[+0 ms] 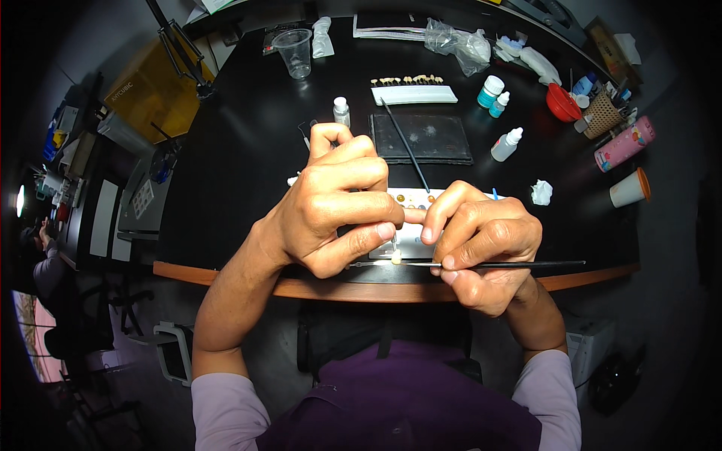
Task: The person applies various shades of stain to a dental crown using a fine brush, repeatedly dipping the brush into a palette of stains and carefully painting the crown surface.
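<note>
My left hand (338, 203) is closed, thumb and index pinching a thin clear-looking holder with a small cream tooth-shaped piece (396, 256) at its lower end. My right hand (485, 244) grips a slim dark-handled instrument (549, 264) horizontally; its thin metal tip reaches left, touching or just beside the cream piece. Beneath both hands a white palette (406, 239) with small coloured dabs lies near the wooden front edge (579, 280), partly hidden by my fingers.
Behind lie a dark pad (444, 139) with a brush across it, a tooth shade strip (414, 95), dropper bottles (505, 146), a clear cup (293, 56), a red bowl (562, 101) and a crumpled tissue (541, 192). A desk lamp arm (180, 52) stands left; another person (45, 255) sits far left.
</note>
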Action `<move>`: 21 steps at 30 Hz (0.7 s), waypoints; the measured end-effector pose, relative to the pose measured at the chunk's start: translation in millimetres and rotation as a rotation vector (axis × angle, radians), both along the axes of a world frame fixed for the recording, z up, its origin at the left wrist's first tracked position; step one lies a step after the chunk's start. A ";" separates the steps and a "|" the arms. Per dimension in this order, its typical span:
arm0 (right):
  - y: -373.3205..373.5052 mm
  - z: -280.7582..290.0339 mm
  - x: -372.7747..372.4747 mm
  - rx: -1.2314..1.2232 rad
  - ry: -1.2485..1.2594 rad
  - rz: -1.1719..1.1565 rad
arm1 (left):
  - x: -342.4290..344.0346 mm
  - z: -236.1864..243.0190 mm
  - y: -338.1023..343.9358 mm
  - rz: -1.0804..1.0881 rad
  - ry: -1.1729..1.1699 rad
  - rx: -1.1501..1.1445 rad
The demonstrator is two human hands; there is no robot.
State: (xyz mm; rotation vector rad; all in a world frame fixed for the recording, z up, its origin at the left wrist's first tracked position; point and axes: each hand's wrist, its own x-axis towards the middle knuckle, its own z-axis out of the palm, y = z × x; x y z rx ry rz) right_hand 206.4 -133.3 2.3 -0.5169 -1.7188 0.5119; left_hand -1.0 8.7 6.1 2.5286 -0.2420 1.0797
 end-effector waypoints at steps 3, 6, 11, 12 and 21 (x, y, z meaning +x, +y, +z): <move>0.1 -2.4 -2.8 -0.007 0.033 0.003 | -0.1 -0.9 -0.2 0.003 -0.002 -0.001; -0.5 -2.5 -3.5 -0.015 0.073 -0.005 | 0.2 -0.4 -0.8 0.007 0.002 -0.005; -1.5 -0.4 -3.2 -0.021 0.036 -0.026 | 0.6 -1.0 0.2 0.005 0.001 -0.011; -1.2 -0.4 -3.9 -0.018 0.052 -0.019 | -1.4 0.7 1.3 -0.014 0.021 -0.011; -1.7 0.2 -4.5 -0.011 0.069 -0.031 | -2.5 2.7 2.1 -0.042 0.038 -0.010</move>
